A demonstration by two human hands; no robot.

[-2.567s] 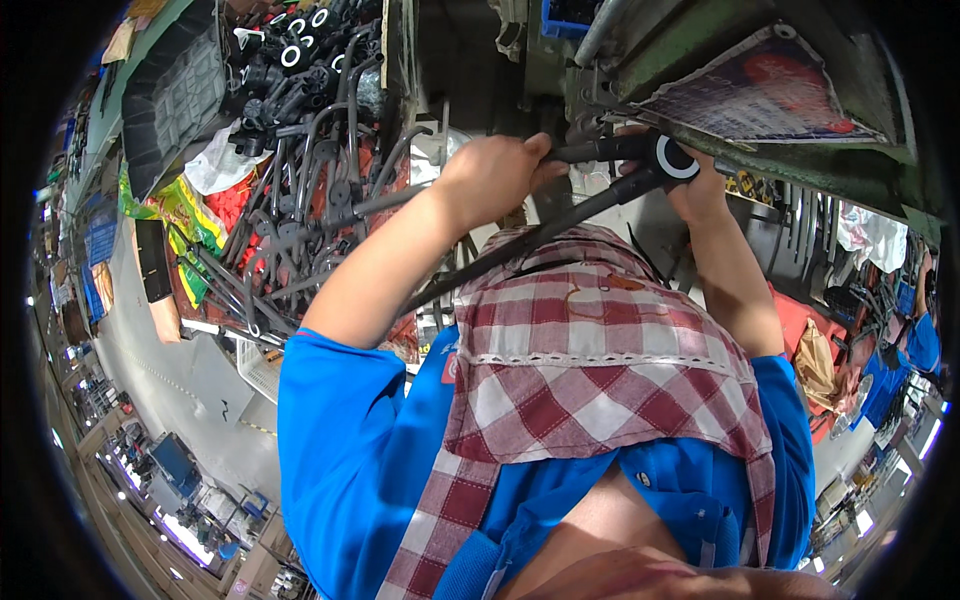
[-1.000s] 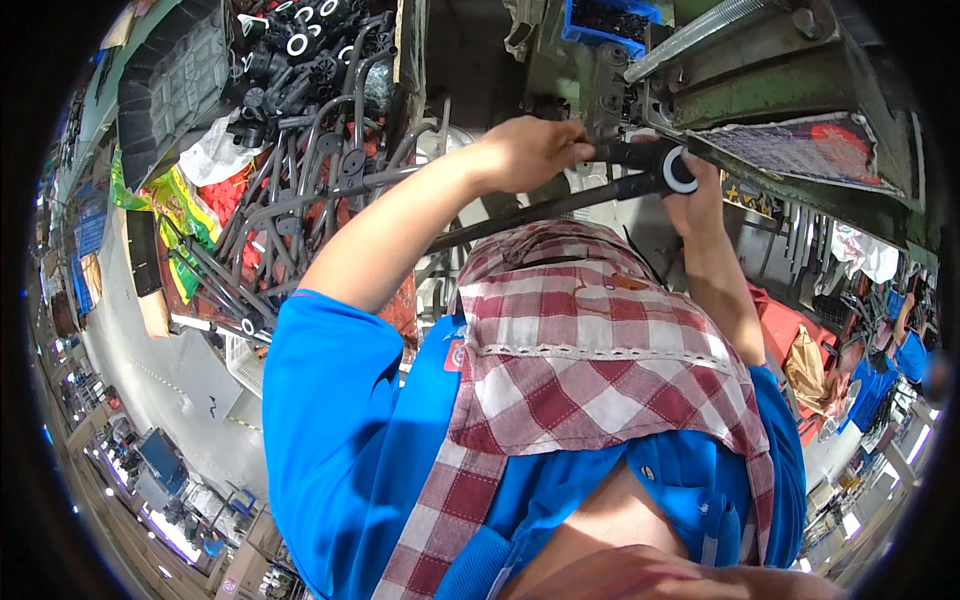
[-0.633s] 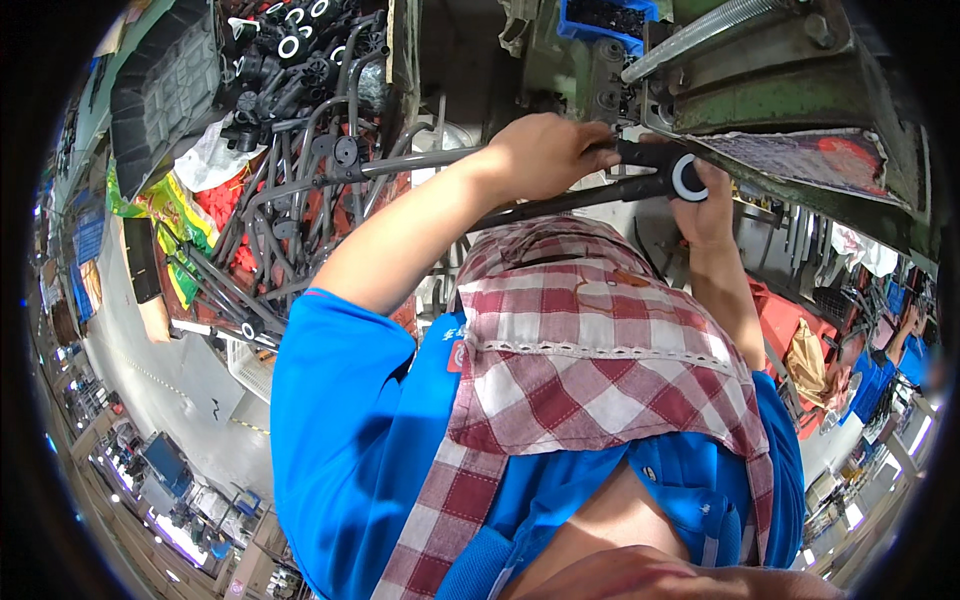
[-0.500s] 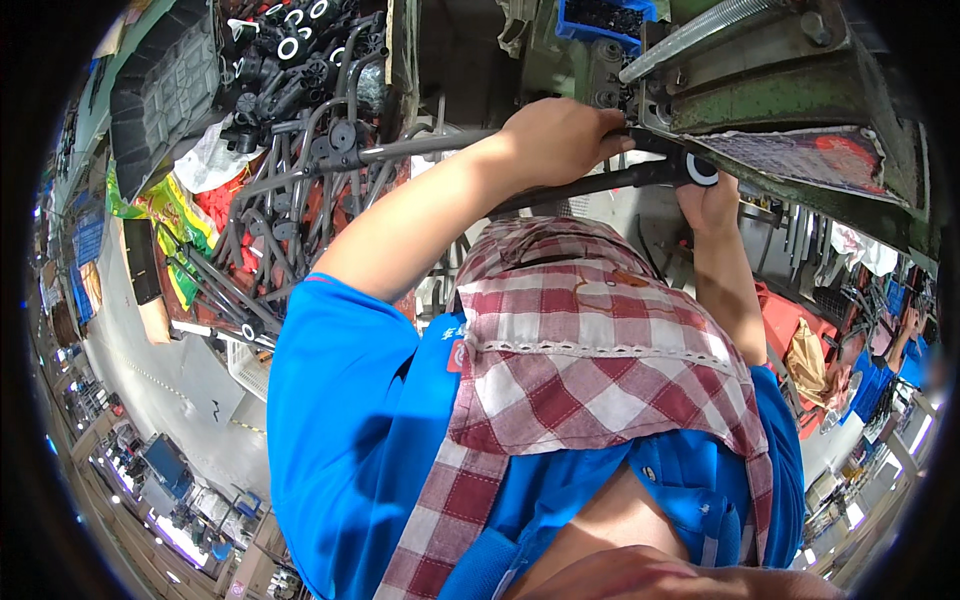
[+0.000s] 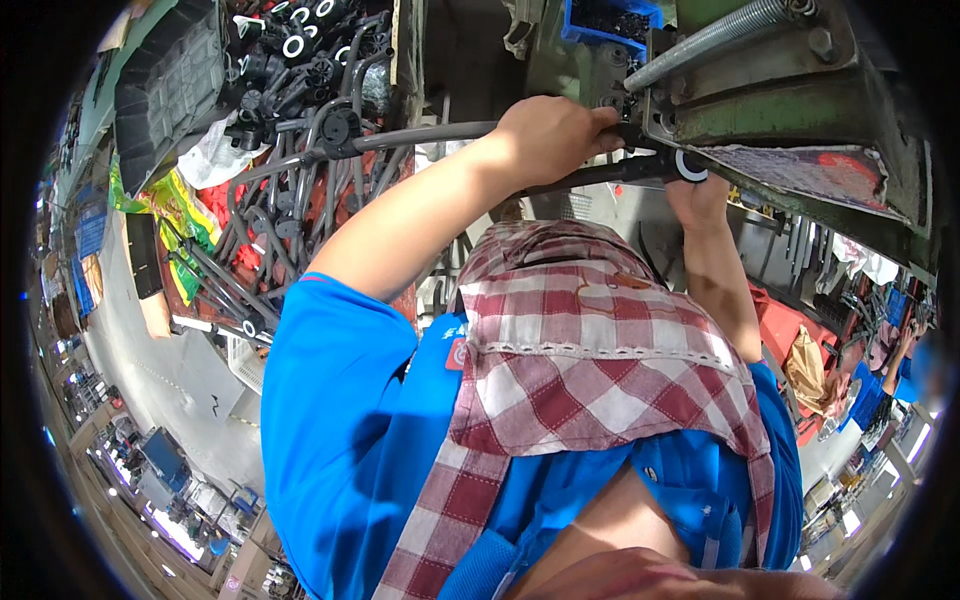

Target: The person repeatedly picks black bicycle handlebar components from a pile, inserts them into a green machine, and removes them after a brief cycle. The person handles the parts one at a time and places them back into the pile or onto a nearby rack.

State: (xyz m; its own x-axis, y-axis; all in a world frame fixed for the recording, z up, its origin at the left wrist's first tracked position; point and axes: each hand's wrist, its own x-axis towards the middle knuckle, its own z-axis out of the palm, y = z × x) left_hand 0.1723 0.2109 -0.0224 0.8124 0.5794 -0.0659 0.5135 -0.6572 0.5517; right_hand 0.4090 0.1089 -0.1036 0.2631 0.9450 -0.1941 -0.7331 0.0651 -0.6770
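Note:
A dark bent-tube frame (image 5: pixel 425 134) runs from the parts heap on the left to the press-like green machine. A round black joint (image 5: pixel 340 128) sits along it. My left hand (image 5: pixel 556 137) is closed on the tube end close under the machine, its fingertips at the dark end piece. Below it a second black tube (image 5: pixel 605 174) leads to an end with a white ring (image 5: pixel 691 165). My right hand (image 5: pixel 700 200) grips that end from below, fingers partly hidden behind it. What lies between the tube ends and the machine is shadowed.
The green machine (image 5: pixel 760 115) with a coil spring (image 5: pixel 710 42) overhangs on the right. Behind it stands a blue bin (image 5: pixel 612 25) of small dark parts. Tubes and black plastic parts (image 5: pixel 290 95) heap up on the left. A co-worker's arm (image 5: pixel 900 358) shows far right.
The frame's round joint has risen slightly in the picture. The white-ringed end and my right hand have shifted a little left and up. My left hand keeps its hold.

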